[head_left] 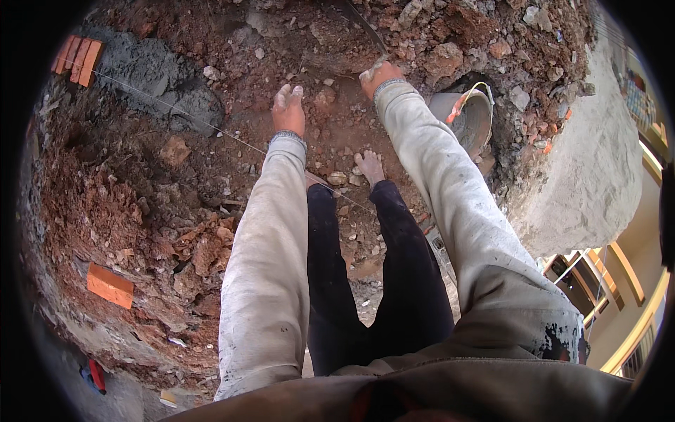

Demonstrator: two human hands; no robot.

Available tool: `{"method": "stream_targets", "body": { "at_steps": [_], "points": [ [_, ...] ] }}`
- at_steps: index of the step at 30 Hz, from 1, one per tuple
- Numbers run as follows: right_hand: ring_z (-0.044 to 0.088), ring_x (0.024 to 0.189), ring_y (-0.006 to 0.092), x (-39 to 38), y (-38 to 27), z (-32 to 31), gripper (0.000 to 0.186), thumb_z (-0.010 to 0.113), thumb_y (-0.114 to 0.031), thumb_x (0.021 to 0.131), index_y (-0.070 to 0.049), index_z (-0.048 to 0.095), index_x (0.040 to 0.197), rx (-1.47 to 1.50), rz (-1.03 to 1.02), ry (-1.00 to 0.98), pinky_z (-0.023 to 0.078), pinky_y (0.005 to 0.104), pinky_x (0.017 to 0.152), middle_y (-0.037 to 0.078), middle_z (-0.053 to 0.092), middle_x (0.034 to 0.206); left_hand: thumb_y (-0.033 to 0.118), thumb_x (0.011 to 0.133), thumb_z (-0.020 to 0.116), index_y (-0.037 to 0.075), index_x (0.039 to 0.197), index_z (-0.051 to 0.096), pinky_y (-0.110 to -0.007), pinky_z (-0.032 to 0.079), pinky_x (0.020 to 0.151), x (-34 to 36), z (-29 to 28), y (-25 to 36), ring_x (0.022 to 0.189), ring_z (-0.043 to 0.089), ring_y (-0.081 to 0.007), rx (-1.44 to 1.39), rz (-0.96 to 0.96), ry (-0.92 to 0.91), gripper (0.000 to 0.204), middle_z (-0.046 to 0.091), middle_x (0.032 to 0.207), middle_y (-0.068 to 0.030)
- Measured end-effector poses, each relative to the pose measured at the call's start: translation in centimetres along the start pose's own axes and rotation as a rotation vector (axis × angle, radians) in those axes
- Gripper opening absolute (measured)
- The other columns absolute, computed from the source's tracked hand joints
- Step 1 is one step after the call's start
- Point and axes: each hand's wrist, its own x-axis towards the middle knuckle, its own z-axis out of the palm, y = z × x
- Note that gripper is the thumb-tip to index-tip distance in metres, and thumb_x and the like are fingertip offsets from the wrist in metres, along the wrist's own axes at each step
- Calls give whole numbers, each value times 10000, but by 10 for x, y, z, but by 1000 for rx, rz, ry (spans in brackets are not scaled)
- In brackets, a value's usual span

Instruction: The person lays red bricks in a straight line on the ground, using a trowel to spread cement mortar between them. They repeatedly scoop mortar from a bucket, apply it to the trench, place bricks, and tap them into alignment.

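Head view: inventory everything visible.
Brick stack: one, orange, upper left
Lone brick: one, orange, lower left
Mortar heap: one, grey, upper left
String: one, pale, left to centre
Bucket: one, grey, upper right
Thin strip: one, dark, top
Stony soil: uncounted, reddish, throughout
Slope: one, grey, right
Building: one, yellow, right
Unclear item: one, red, lower left
Left hand: one, dusty, upper centre
Right hand: one, dusty, upper centre
Sleeves: two, pale, centre
Trousers: one, dark, centre
Feet: two, dusty, centre

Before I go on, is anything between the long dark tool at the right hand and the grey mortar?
Nothing visible stands between the long dark tool and the grey mortar, just reddish soil with loose stones. The string crosses the mortar's lower part in the picture.
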Motion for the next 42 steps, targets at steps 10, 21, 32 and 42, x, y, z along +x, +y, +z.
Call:
{"method": "stream_targets", "body": {
  "at_steps": [10,21,32,42],
  "points": [
    [620,958,377,-32,26,29,379,602,-356,796,-10,687,926,52,-71,69,482,435,900,224,657,947,142,861,579,46,1231,538,-299,484,644,32,-58,-104,847,603,-144,82,-23,279,384,641,983,-65],
    [620,801,428,-58,116,84,383,603,-338,803,42,649,784,-112,-378,56,513,467,722,256,629,768,228,786,700,88,1127,627,-380,452,919,58,9,-100,1047,595,-297,623,322,457,375,596,1162,-177],
    [598,725,456,-82,116,125,367,598,-341,832,21,602,771,-80,-411,-221,492,497,680,248,612,701,164,769,651,145,996,609,-430,500,802,109,-47,-140,921,599,-341,896,728,319,231,562,1031,-126],
    [614,876,426,10,-17,216,349,543,-304,845,28,621,921,-59,-516,-41,491,462,840,261,634,906,109,864,595,20,1061,629,-387,490,866,-5,-87,-106,958,622,-290,510,708,440,219,639,995,-143]
  ]
}}
